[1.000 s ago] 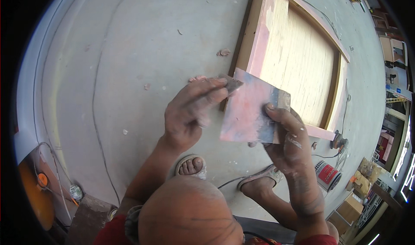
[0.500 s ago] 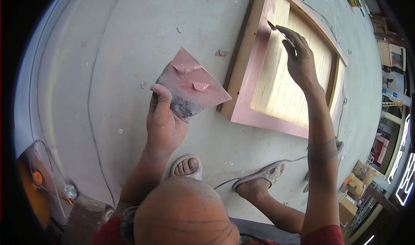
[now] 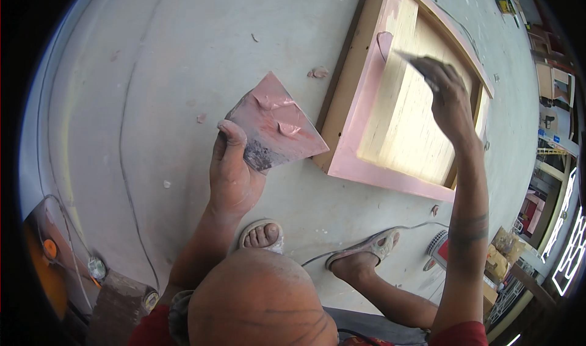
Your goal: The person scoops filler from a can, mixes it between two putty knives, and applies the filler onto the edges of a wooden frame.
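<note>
In the head view, the square, pink-smeared flat plate [image 3: 259, 132] is gripped by the left hand [image 3: 237, 169] at 9 o'clock, with the thumb clamped over its dark-stained near edge and the fingers hidden beneath. Two raised dollops of soft pink paste [image 3: 288, 128] lie on it, toward 1 o'clock from that hand and clear of the thumb. The plate is probably held face up at its edge so that the paste is kept on it and within reach.

At 2 o'clock, a thin, dark, flat scraper blade [image 3: 410, 60] is pinched by the fingers of the right hand [image 3: 448, 96], blurred. Its tip is pointed toward 10 o'clock, near a pink paste patch [image 3: 384, 43] on the rail; whether the wood is touched cannot be told.

The pale rectangular wooden frame with pink-coated rails [image 3: 351, 144] is laid on the grey floor [image 3: 183, 77], below the right hand, presumably flat so that the rails are presented upward. Its near corner is overlapped by the plate's tip; contact cannot be judged.
</note>
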Available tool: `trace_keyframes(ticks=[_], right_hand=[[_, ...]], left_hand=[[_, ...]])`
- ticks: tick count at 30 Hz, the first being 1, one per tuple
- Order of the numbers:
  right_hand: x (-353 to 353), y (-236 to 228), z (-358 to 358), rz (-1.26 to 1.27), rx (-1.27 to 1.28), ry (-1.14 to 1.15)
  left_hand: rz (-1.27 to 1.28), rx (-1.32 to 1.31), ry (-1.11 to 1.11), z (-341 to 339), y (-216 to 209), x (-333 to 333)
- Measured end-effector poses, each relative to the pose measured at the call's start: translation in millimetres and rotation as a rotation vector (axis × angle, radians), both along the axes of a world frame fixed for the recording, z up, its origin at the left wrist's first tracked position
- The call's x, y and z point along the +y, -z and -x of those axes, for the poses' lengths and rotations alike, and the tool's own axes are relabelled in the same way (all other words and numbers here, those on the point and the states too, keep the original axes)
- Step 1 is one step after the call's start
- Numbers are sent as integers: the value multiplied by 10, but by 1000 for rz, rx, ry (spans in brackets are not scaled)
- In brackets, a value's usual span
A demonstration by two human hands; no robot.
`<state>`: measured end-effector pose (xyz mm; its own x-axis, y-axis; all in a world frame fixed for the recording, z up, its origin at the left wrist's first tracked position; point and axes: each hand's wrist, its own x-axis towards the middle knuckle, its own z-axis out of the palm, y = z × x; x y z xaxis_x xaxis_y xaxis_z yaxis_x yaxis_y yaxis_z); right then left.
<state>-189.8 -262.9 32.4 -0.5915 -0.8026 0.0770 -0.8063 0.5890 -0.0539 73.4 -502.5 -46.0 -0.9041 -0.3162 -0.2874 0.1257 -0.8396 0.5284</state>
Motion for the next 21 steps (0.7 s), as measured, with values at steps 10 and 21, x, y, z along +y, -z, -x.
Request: trace_keyframes(ticks=[10, 21], right_hand=[[-406, 134, 582, 1, -69, -5], [-172, -343, -379, -196, -383, -162]], left_hand=[[114, -42, 69, 45, 22, 38], [-405, -154, 279, 76, -58, 106]])
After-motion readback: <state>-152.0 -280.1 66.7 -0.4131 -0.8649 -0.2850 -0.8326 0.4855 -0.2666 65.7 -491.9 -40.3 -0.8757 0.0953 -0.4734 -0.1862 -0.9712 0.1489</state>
